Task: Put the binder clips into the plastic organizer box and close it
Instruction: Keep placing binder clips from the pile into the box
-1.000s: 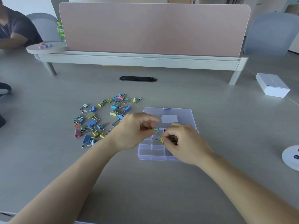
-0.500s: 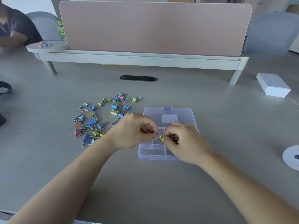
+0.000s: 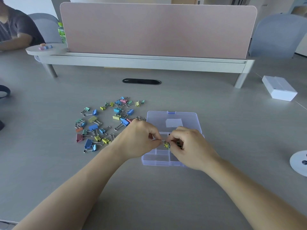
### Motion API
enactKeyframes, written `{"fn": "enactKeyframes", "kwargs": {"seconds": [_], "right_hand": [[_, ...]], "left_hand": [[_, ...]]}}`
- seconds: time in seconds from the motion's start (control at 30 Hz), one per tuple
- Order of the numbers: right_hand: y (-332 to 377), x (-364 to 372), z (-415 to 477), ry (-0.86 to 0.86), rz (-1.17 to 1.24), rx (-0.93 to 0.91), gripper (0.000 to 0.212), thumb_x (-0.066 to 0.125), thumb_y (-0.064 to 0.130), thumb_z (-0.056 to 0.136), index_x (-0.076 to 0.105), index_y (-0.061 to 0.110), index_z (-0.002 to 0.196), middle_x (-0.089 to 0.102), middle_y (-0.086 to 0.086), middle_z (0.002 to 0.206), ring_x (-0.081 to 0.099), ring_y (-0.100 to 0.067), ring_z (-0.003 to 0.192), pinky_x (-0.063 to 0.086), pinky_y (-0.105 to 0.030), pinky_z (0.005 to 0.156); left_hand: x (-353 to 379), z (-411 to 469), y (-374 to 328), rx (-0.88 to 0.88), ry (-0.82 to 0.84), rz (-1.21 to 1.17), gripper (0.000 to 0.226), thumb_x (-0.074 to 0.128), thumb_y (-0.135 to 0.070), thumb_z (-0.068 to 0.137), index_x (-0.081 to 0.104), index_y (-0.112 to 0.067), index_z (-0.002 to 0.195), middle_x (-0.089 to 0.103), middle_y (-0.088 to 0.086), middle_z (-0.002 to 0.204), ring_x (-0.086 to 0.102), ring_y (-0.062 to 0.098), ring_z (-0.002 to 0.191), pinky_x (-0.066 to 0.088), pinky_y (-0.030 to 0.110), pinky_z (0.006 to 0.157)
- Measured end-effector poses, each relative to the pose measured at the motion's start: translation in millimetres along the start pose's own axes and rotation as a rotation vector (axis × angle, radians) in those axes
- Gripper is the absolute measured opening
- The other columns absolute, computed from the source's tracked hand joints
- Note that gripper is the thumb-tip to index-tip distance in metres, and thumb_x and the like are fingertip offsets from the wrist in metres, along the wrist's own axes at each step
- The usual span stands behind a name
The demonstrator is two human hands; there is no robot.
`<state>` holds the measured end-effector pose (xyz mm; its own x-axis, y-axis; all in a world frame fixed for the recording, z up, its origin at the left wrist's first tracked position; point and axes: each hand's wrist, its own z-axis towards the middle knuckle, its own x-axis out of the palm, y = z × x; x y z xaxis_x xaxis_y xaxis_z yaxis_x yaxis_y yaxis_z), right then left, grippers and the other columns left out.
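Note:
A clear plastic organizer box (image 3: pixel 157 159) lies open on the grey table, its lid (image 3: pixel 172 119) flat behind it. Several coloured binder clips (image 3: pixel 106 123) are scattered to its left. Both hands meet over the box's compartments. My left hand (image 3: pixel 138 141) pinches the wire handle of a small clip. My right hand (image 3: pixel 191 147) holds a yellow clip (image 3: pixel 166 144) and a darker green one, partly hidden by its fingers.
A pink desk divider (image 3: pixel 157 30) on a white rail crosses the back. A white box (image 3: pixel 279 90) sits at the right, a white round disc (image 3: pixel 299 161) at the right edge. Another person (image 3: pixel 15 30) sits at the far left.
My hands have drawn closer together and lower over the box. The green clip between them is no longer plainly seen; a yellow one shows at the fingertips.

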<state>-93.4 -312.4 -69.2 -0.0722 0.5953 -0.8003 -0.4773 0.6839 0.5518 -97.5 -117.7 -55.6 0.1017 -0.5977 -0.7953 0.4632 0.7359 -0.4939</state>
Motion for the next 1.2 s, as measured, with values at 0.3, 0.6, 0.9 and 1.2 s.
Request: {"fn": "enactKeyframes", "kwargs": {"seconds": [0.3, 0.6, 0.9, 1.2], "right_hand": [[0, 0, 0, 0.007, 0.0, 0.01, 0.016, 0.057, 0.015, 0.086, 0.07, 0.023, 0.086, 0.058, 0.01, 0.082, 0.05, -0.009, 0.061, 0.044, -0.027, 0.058], [0, 0, 0, 0.009, -0.006, 0.002, 0.018, 0.056, 0.013, 0.086, 0.071, 0.023, 0.086, 0.059, 0.009, 0.083, 0.052, -0.009, 0.063, 0.047, -0.031, 0.06], [-2, 0, -1, 0.0, 0.015, -0.08, 0.019, 0.054, 0.016, 0.082, 0.07, 0.025, 0.084, 0.054, 0.013, 0.084, 0.055, -0.01, 0.068, 0.049, -0.034, 0.061], [-2, 2, -2, 0.048, -0.039, -0.093, 0.018, 0.059, 0.02, 0.085, 0.074, 0.028, 0.092, 0.048, 0.012, 0.093, 0.055, -0.01, 0.07, 0.051, -0.037, 0.065]], "left_hand": [[-2, -2, -5, -0.05, 0.051, -0.041, 0.007, 0.075, -0.014, 0.075, 0.076, -0.017, 0.069, 0.07, -0.008, 0.07, 0.061, 0.003, 0.068, 0.04, 0.008, 0.059], [14, 2, -12, -0.215, 0.054, 0.169, 0.011, 0.067, -0.02, 0.078, 0.074, -0.018, 0.069, 0.067, -0.004, 0.07, 0.061, 0.019, 0.07, 0.053, 0.034, 0.065], [16, 9, -24, -0.24, 0.075, 0.46, 0.015, 0.065, -0.032, 0.083, 0.071, -0.02, 0.076, 0.065, -0.001, 0.075, 0.06, 0.025, 0.076, 0.04, 0.026, 0.052], [21, 3, -25, -0.186, 0.094, 0.612, 0.044, 0.056, -0.031, 0.09, 0.03, -0.016, 0.057, 0.037, 0.0, 0.06, 0.043, 0.021, 0.063, 0.021, 0.026, 0.045]]}}
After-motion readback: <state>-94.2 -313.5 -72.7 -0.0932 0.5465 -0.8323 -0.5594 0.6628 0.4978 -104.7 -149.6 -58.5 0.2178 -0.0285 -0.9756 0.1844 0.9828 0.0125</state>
